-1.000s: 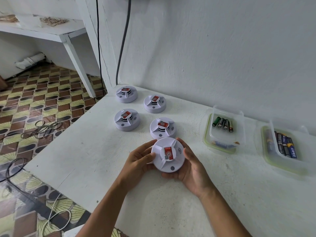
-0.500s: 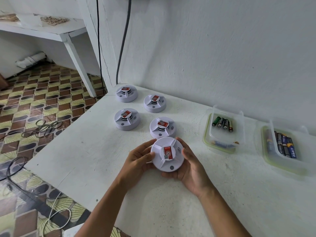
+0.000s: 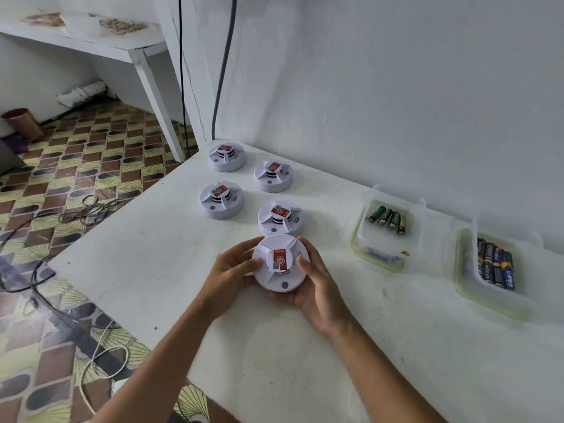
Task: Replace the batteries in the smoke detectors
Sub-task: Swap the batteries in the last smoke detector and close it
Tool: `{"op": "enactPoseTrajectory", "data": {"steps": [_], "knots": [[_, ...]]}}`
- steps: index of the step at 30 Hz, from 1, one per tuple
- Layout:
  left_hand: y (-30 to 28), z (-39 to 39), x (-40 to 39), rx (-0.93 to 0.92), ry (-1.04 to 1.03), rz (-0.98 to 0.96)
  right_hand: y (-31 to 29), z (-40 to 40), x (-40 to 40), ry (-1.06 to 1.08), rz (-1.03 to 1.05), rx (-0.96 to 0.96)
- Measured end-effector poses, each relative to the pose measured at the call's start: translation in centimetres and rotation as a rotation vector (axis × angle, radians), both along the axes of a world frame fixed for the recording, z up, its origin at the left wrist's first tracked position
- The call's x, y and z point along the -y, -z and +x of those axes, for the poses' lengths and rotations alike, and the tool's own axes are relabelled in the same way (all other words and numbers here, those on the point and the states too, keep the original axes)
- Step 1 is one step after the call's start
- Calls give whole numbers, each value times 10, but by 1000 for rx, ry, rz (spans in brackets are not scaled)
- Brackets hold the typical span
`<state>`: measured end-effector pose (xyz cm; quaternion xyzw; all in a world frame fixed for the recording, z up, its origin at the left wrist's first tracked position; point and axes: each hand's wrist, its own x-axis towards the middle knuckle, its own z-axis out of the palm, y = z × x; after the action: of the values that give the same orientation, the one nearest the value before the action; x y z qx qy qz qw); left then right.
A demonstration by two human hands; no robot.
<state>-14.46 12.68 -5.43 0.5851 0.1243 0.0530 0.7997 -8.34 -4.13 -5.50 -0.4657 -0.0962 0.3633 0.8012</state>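
Observation:
A round white smoke detector (image 3: 279,277) with a red label on its raised middle is held just above the white table (image 3: 146,254). My left hand (image 3: 229,274) grips its left rim with curled fingers. My right hand (image 3: 314,286) cups it from the right and below, thumb on its top face. Several more white detectors stand behind it: one right behind it (image 3: 280,219), one to the left (image 3: 222,200), two farther back (image 3: 273,176) (image 3: 227,156). A clear box (image 3: 360,233) holds green and black batteries (image 3: 388,218). A second clear box (image 3: 464,270) holds blue batteries (image 3: 496,264).
The white wall runs close behind the table. Two cables (image 3: 222,71) hang down the wall near the back left corner. The table's left edge drops to a patterned floor with loose wires (image 3: 91,207). A white shelf (image 3: 91,41) stands at upper left.
The detector has turned slightly in my hands, and my right thumb has come onto its top face. Both hands stay in the same place.

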Motion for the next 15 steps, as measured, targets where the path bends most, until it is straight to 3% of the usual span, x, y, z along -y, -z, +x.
{"op": "enactPoseTrajectory", "data": {"steps": [9, 15], "knots": [[-23, 2, 14, -79, 12, 58, -15, 16, 22, -120, -94, 0], [-63, 50, -5, -112, 177, 123, -54, 35, 21, 47, -441, 384]]}}
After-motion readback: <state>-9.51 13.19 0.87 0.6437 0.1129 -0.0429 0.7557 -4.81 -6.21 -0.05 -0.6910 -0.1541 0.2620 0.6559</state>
